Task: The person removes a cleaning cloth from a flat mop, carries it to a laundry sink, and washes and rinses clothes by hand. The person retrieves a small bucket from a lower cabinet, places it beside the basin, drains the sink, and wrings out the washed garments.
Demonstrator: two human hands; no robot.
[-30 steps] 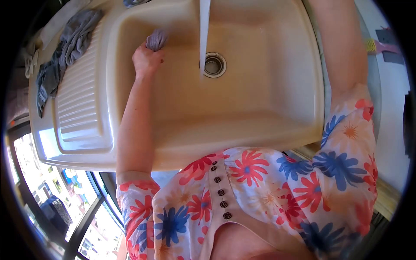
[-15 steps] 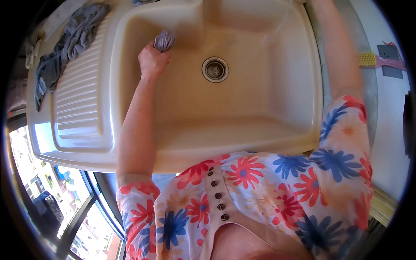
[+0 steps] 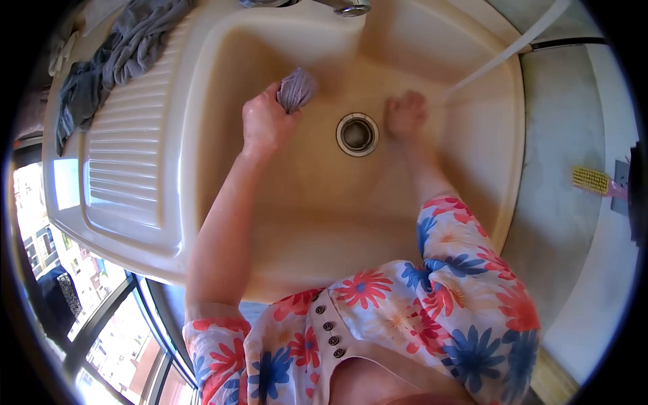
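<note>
A bunched grey cloth pokes out of my left hand, whose fingers are closed around it above the left part of the beige sink. My right hand is low in the basin, just right of the round metal drain. Motion blurs its fingers, and I see no object in it. The cloth's lower end is hidden inside my left fist.
Wet-looking dark grey cloths lie along the ribbed drainboard on the left. A metal faucet reaches in at the top. Past the sink's right rim are a pale pipe and a yellow-bristled brush.
My right hand has come down from beyond the sink's upper right edge into the basin beside the drain. My left hand, still holding the cloth, sits slightly lower and farther right in view.
</note>
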